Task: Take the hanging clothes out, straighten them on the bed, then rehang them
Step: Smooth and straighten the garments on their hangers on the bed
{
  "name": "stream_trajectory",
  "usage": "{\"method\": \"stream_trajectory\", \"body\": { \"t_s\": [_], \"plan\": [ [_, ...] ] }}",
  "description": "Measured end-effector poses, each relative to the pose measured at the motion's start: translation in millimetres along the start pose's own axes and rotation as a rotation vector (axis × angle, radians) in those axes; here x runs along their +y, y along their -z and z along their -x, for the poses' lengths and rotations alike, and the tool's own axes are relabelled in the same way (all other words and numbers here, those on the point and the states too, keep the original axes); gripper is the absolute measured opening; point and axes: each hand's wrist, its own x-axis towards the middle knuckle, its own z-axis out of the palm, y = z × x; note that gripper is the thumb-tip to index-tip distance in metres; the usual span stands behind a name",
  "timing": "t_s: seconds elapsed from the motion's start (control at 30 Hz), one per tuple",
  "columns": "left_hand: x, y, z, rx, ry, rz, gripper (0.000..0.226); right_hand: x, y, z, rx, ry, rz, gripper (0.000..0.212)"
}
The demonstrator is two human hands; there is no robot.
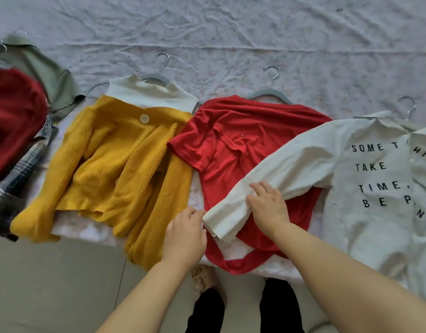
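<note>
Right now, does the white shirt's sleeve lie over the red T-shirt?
Yes, the white sleeve crosses the red T-shirt, under the right hand.

I saw a pale floor (51,284) down low, with a thin dark line (120,282) on it. A sandal (202,277) and black trouser legs (277,308) were above it.

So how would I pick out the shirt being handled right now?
Look at the bed, where tops lie in a row on hangers. At the right end is the white shirt, one sleeve stretched over the red top under the right hand. It alone bears black words.
</note>
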Motion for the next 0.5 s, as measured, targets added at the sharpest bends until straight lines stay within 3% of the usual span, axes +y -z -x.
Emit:
{"method": "stream_trajectory", "body": {
  "t_s": [0.07,0.23,0.37,0.5],
  "plan": [
    [4,-2,-3,-0.011,-0.009,-0.008,0.043,5,2,2,0.045,0.013,-0.049,0.027],
    [42,3,-2,-0.004,-0.077,-0.009,0.048,22,30,36,0.211,-0.074,-0.434,0.023],
    [96,15,6,0.005,-0.235,0.049,0.048,57,68,83,0.298,-0.117,-0.618,0.019],
    [168,23,17,0.006,-0.417,0.03,0.048,112,108,141,0.428,-0.271,-0.673,0.017]
  ]
}}
